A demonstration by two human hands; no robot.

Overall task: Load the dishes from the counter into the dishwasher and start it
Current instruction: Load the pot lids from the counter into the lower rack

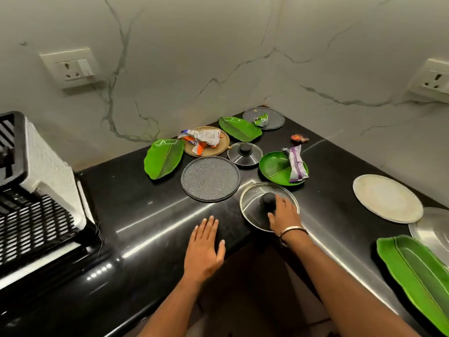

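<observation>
A glass lid (252, 203) with a black knob lies near the inner corner of the black counter (150, 222). My right hand (284, 214) grips that knob from the near side. My left hand (204, 246) hovers flat and open over the counter edge, holding nothing. Beyond the lid lie a speckled grey plate (210, 178), a smaller steel lid (245, 154), a round green plate (273, 169) with a purple wrapper (297, 164), two green leaf plates (164, 158) (239, 128), a tan plate (218, 148) with wrappers and a far grey plate (274, 117).
To the right sit a white plate (387, 198), a steel plate (435, 229) and a long green leaf tray (418, 271). A black rack with a white cloth (48, 176) stands at the left. A small wrapper (300, 138) lies near the wall. Sockets are on both walls.
</observation>
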